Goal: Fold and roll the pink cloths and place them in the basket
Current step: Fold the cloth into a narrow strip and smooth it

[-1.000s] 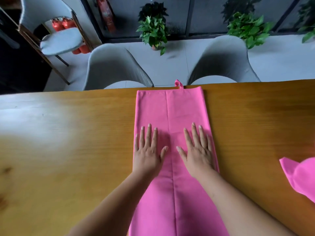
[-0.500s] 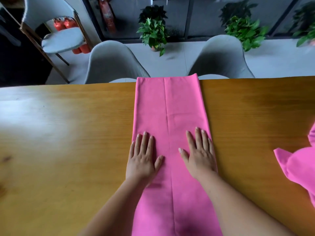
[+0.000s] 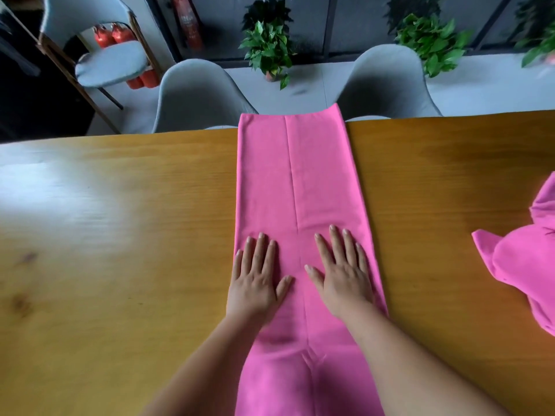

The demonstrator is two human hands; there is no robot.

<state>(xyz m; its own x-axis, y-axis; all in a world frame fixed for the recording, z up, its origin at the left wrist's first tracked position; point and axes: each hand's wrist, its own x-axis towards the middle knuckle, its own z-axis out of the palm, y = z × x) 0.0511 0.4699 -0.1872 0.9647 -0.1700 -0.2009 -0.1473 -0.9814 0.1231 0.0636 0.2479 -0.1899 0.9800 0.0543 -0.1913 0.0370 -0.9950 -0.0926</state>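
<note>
A pink cloth (image 3: 297, 181), folded into a long narrow strip with a seam down its middle, lies across the wooden table (image 3: 120, 235). Its far end sticks out past the table's far edge. My left hand (image 3: 258, 280) lies flat on the strip's left half, fingers straight. My right hand (image 3: 342, 271) presses flat on the right half, beside the seam. A second pink cloth (image 3: 522, 265) sits crumpled at the table's right edge. No basket is in view.
Two grey shell chairs (image 3: 195, 94) (image 3: 387, 82) stand behind the table's far edge. A third grey chair (image 3: 105, 61) is at the back left. Potted plants (image 3: 267, 46) and red fire extinguishers (image 3: 111, 34) stand on the floor beyond.
Both flat hands have slid toward me along the strip. The strip's far end now reaches past the table's far edge, and its small loop is out of sight.
</note>
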